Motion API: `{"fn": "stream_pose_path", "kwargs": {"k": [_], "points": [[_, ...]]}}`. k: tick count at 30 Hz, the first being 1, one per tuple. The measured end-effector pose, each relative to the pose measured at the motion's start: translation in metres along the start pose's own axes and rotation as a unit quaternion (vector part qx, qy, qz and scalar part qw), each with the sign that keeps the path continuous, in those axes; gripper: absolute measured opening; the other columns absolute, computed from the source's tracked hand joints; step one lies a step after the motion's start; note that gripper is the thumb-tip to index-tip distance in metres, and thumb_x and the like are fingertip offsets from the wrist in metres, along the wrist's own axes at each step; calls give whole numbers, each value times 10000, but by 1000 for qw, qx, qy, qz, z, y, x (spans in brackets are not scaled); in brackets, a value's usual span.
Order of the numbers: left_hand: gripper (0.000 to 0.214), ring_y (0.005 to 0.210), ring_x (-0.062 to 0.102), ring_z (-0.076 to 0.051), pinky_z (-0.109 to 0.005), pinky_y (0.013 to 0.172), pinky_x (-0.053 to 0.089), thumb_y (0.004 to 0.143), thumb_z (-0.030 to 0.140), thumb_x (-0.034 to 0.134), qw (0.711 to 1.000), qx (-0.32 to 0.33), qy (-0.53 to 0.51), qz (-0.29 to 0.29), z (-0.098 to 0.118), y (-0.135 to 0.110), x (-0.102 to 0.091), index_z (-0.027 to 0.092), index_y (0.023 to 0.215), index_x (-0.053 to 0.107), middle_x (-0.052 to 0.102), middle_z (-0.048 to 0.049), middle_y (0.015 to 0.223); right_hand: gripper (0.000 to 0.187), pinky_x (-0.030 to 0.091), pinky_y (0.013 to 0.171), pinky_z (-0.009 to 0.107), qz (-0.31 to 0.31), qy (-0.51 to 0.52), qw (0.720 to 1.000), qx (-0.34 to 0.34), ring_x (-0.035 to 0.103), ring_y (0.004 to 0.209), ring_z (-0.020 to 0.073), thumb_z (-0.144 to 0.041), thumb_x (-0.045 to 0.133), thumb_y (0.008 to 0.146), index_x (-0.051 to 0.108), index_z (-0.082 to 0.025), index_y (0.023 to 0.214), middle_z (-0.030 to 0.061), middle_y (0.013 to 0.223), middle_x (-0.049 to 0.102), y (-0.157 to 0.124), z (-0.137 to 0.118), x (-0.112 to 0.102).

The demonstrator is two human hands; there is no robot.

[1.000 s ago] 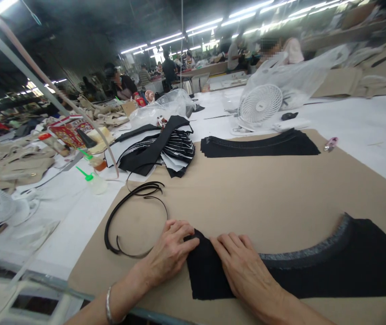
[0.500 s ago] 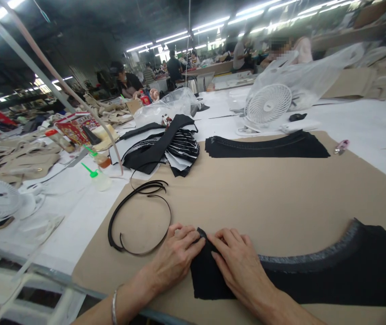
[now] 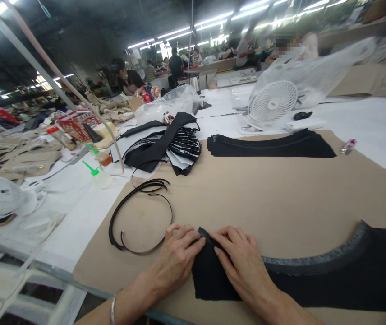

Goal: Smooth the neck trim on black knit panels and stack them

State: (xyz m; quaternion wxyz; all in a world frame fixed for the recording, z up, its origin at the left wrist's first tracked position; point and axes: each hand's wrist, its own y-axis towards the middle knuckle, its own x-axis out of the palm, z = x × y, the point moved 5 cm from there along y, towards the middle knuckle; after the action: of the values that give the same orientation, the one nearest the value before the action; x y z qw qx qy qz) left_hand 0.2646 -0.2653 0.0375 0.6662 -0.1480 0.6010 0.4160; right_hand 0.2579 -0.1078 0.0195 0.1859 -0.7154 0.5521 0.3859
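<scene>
A curved black fabric piece with a grey stitched upper edge lies on the tan cardboard sheet in front of me. My left hand rests at its left corner, fingers bent and pressing the fabric tip. My right hand lies on the same corner just to the right, its fingertips pinching the fabric edge. Both hands meet at the pointed end of the piece. Thin black strips curl in loops on the cardboard just left of my left hand.
A flat stack of black pieces lies farther back, and a heap of black and striped pieces at the back left. Green-capped glue bottles, two small white fans, clear plastic bags and a pink clip stand around. Other people work at distant tables.
My right hand's fingers have curled from lying flat to pinching the fabric corner, and my left hand has closed in on it. The view has shifted slightly.
</scene>
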Motion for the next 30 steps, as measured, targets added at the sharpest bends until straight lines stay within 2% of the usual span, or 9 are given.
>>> {"fn": "stream_pose_path", "kwargs": {"k": [4, 7, 9, 12, 14, 17, 25, 30], "points": [[218, 1000, 498, -195, -401, 889, 290, 898, 145, 475, 996, -84, -28, 11, -11, 15, -8, 234, 1038, 617, 601, -38, 991, 313, 334, 800, 378, 11, 1, 1000, 9, 527, 963, 213, -140, 600, 827, 611, -297, 1098, 21, 1024, 615, 2, 0, 0], [302, 1040, 483, -202, -396, 888, 294, 827, 143, 577, 994, -95, -42, -18, -17, 31, -6, 238, 1114, 576, 582, -34, 1065, 278, 328, 793, 378, 12, -15, 1000, 25, 531, 958, 219, -144, 633, 806, 620, -289, 1043, 9, 1000, 621, 4, -2, 0], [379, 1056, 482, -192, -395, 900, 280, 794, 97, 586, 995, -72, -44, -61, -18, 40, -1, 255, 1137, 565, 589, -14, 1080, 261, 326, 788, 373, 6, -31, 999, 29, 526, 963, 220, -145, 640, 802, 618, -283, 1021, 5, 994, 620, 6, -4, 1], [282, 1010, 502, -174, -397, 898, 260, 800, 72, 562, 993, -30, -36, -108, -17, 47, 4, 260, 1001, 623, 611, 9, 996, 253, 324, 782, 362, -1, -52, 998, 23, 516, 952, 215, -148, 637, 807, 612, -272, 1025, 9, 987, 617, 7, -4, 3], [225, 985, 508, -171, -407, 903, 245, 815, 79, 556, 993, -6, -34, -112, -18, 49, 4, 253, 931, 641, 618, 11, 959, 268, 321, 788, 358, 2, -55, 998, 13, 510, 943, 208, -152, 634, 815, 602, -272, 1053, 5, 983, 612, 6, -4, 4], [204, 982, 509, -171, -423, 924, 224, 853, 107, 539, 994, 31, -29, -105, -20, 49, 0, 260, 923, 653, 628, 8, 948, 269, 311, 797, 360, 17, -55, 998, -10, 505, 930, 200, -159, 621, 834, 594, -273, 1076, -3, 966, 606, 4, -5, 4], [214, 1049, 482, -180, -434, 999, 184, 910, 174, 492, 980, 146, 49, -128, -24, 45, -9, 276, 1056, 610, 628, -5, 990, 259, 299, 775, 372, 70, -136, 984, -87, 507, 859, 195, -163, 594, 843, 603, -214, 1097, 17, 919, 617, -4, -12, 4], [271, 1056, 471, -176, -448, 1044, 150, 953, 176, 408, 969, 195, 88, -122, -28, 39, -8, 277, 1139, 577, 628, -16, 1043, 230, 293, 745, 377, 75, -188, 973, -109, 499, 826, 201, -151, 579, 844, 621, -188, 1067, 35, 903, 624, -7, -13, 8]]}}
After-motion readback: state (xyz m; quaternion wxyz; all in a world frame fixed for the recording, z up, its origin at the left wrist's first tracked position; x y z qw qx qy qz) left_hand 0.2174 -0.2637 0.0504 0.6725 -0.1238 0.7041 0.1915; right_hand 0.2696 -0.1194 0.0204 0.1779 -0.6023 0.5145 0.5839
